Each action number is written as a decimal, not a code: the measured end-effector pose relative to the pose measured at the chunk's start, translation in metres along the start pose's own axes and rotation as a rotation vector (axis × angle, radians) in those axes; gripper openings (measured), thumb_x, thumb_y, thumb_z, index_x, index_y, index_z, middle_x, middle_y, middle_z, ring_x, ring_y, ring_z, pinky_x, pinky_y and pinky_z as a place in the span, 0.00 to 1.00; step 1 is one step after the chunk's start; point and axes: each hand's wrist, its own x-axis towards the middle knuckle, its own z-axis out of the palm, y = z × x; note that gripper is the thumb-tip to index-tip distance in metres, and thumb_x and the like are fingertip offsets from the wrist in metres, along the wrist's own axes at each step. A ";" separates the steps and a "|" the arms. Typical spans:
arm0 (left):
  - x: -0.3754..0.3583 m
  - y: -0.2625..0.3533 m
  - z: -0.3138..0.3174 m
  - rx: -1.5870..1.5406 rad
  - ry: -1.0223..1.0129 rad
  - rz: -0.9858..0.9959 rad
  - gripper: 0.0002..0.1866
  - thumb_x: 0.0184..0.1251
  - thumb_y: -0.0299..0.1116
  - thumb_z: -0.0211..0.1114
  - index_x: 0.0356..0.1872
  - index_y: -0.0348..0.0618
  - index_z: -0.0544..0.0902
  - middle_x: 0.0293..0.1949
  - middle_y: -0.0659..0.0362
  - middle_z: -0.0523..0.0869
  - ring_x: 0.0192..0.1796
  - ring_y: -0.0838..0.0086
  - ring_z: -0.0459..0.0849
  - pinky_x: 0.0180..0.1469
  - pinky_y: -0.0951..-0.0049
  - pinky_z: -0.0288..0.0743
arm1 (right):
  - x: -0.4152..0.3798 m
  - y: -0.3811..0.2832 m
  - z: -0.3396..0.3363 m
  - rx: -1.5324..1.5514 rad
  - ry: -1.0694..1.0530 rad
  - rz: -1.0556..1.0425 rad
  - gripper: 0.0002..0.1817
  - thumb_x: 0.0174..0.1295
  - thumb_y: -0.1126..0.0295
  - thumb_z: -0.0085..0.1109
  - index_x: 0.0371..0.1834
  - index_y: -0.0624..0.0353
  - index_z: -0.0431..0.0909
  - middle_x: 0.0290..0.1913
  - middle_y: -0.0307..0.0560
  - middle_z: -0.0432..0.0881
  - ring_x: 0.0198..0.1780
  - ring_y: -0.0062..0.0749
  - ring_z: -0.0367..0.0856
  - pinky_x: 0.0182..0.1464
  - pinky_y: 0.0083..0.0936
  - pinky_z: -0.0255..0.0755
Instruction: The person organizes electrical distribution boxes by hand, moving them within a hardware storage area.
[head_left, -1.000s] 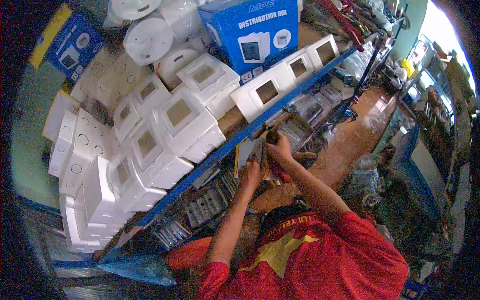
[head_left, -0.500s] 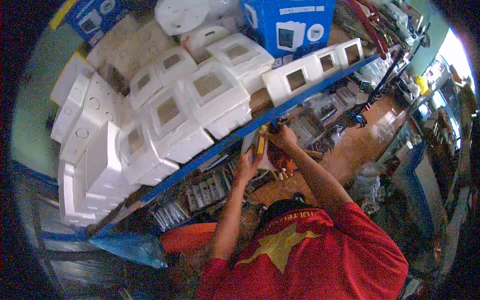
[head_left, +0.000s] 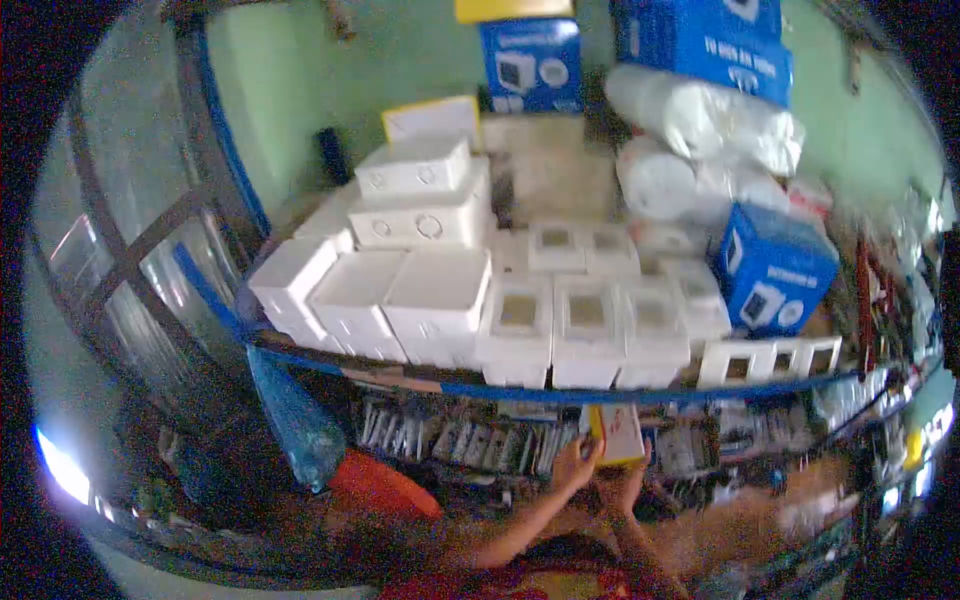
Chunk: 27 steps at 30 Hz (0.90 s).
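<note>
A small white and yellow box (head_left: pixel 620 436) is held upright just below the blue shelf edge (head_left: pixel 560 391). My left hand (head_left: pixel 574 465) grips its left side, with the thumb near the yellow edge. Around the lower right corner of the box are the fingers of my right hand (head_left: pixel 624 486), which is blurred. Small packaged parts (head_left: pixel 490 446) lie on the lower level behind and beside the hands.
On the upper shelf stand white boxes (head_left: pixel 436 290), white frames with windows (head_left: pixel 588 315) and a blue carton (head_left: pixel 778 268). Wrapped white rolls (head_left: pixel 705 120) lie behind. A red-orange object (head_left: pixel 385 483) and a blue plastic bag (head_left: pixel 298 425) are at the lower left.
The view has swung left and levelled, showing more wall and shelf. Both hands appear lower in the picture, and the box now shows its white face. My right hand has come down to its lower corner.
</note>
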 end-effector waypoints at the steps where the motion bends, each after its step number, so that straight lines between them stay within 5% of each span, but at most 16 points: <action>1: -0.018 0.022 -0.011 -0.088 -0.017 -0.060 0.33 0.62 0.61 0.58 0.57 0.42 0.77 0.45 0.47 0.85 0.50 0.52 0.82 0.53 0.57 0.74 | -0.003 -0.021 -0.005 -0.013 0.013 0.025 0.57 0.38 0.70 0.80 0.71 0.57 0.49 0.60 0.52 0.70 0.56 0.39 0.73 0.58 0.35 0.72; 2: -0.029 0.023 -0.012 -0.160 -0.029 0.056 0.34 0.62 0.61 0.59 0.57 0.42 0.77 0.42 0.48 0.86 0.46 0.54 0.84 0.49 0.58 0.76 | -0.006 -0.042 -0.009 -0.025 0.026 0.051 0.55 0.39 0.71 0.79 0.70 0.57 0.51 0.60 0.52 0.70 0.56 0.39 0.74 0.57 0.35 0.72; 3: -0.037 0.024 -0.015 -0.226 -0.046 0.175 0.34 0.61 0.61 0.60 0.57 0.42 0.77 0.39 0.50 0.87 0.43 0.56 0.85 0.46 0.60 0.77 | -0.009 -0.072 -0.007 0.298 0.061 0.249 0.54 0.40 0.72 0.78 0.70 0.57 0.51 0.60 0.52 0.70 0.57 0.39 0.74 0.57 0.35 0.72; 5: -0.066 0.086 -0.067 -0.203 -0.332 -0.001 0.35 0.61 0.60 0.62 0.59 0.43 0.75 0.43 0.53 0.86 0.48 0.61 0.83 0.49 0.58 0.76 | -0.016 -0.085 -0.028 0.253 0.000 0.204 0.52 0.42 0.72 0.76 0.70 0.58 0.51 0.60 0.53 0.70 0.57 0.39 0.74 0.57 0.36 0.73; 6: -0.077 0.104 -0.087 -0.191 -0.476 -0.092 0.35 0.60 0.59 0.63 0.60 0.43 0.74 0.45 0.54 0.85 0.50 0.64 0.83 0.50 0.57 0.75 | -0.022 -0.081 -0.054 -0.113 -0.108 -0.048 0.51 0.44 0.71 0.75 0.70 0.58 0.52 0.60 0.53 0.71 0.57 0.39 0.74 0.57 0.37 0.73; 7: -0.083 0.080 -0.083 -0.178 -0.446 -0.040 0.37 0.58 0.59 0.65 0.62 0.43 0.72 0.50 0.53 0.82 0.55 0.64 0.79 0.55 0.56 0.71 | -0.027 -0.080 -0.074 -0.477 -0.214 -0.308 0.49 0.45 0.69 0.75 0.70 0.58 0.52 0.60 0.53 0.71 0.57 0.39 0.75 0.57 0.37 0.73; 10: -0.098 0.021 -0.072 -0.117 -0.315 0.172 0.46 0.51 0.56 0.72 0.67 0.42 0.65 0.63 0.49 0.71 0.67 0.63 0.66 0.66 0.53 0.58 | -0.051 -0.107 -0.119 -0.128 -0.279 -0.089 0.44 0.49 0.65 0.72 0.68 0.59 0.56 0.61 0.52 0.71 0.57 0.38 0.76 0.57 0.39 0.72; 12: -0.112 0.044 -0.096 -0.055 -0.179 0.383 0.53 0.47 0.55 0.75 0.70 0.41 0.58 0.69 0.47 0.63 0.73 0.59 0.57 0.71 0.53 0.49 | -0.066 -0.127 -0.140 -0.078 -0.244 0.010 0.47 0.46 0.63 0.74 0.69 0.59 0.55 0.61 0.52 0.71 0.58 0.38 0.74 0.59 0.39 0.71; 15: -0.128 0.087 -0.097 -0.236 -0.627 0.347 0.59 0.42 0.52 0.78 0.72 0.40 0.51 0.69 0.43 0.61 0.72 0.52 0.57 0.72 0.55 0.48 | -0.097 -0.144 -0.166 -0.124 -0.176 0.102 0.52 0.42 0.61 0.77 0.70 0.59 0.54 0.62 0.50 0.71 0.60 0.38 0.73 0.61 0.39 0.68; 16: -0.136 0.097 -0.097 -0.109 -0.595 0.405 0.59 0.43 0.48 0.79 0.72 0.38 0.49 0.69 0.45 0.62 0.72 0.56 0.57 0.73 0.57 0.47 | -0.103 -0.148 -0.173 -0.135 -0.161 0.119 0.54 0.40 0.60 0.78 0.70 0.59 0.53 0.62 0.50 0.71 0.61 0.39 0.72 0.61 0.39 0.68; 21: -0.139 0.166 -0.103 -0.682 -0.547 0.257 0.58 0.43 0.45 0.79 0.72 0.36 0.50 0.68 0.49 0.63 0.70 0.62 0.60 0.72 0.60 0.49 | -0.077 -0.148 -0.212 -0.274 -0.186 0.136 0.62 0.33 0.55 0.83 0.72 0.59 0.51 0.63 0.48 0.70 0.64 0.39 0.69 0.65 0.39 0.64; 24: -0.139 0.187 -0.104 -0.813 -0.540 0.260 0.54 0.48 0.44 0.77 0.71 0.35 0.51 0.67 0.49 0.65 0.69 0.62 0.61 0.71 0.62 0.50 | -0.094 -0.205 -0.166 -0.324 -0.368 0.029 0.67 0.30 0.51 0.83 0.73 0.57 0.48 0.68 0.50 0.64 0.68 0.39 0.63 0.68 0.42 0.58; 27: -0.137 0.196 -0.099 -0.682 -0.545 0.269 0.54 0.49 0.44 0.76 0.71 0.35 0.51 0.67 0.49 0.65 0.69 0.62 0.62 0.71 0.62 0.50 | -0.132 -0.217 -0.171 -0.257 -0.414 0.132 0.67 0.31 0.51 0.83 0.74 0.56 0.47 0.70 0.48 0.61 0.71 0.39 0.58 0.71 0.43 0.52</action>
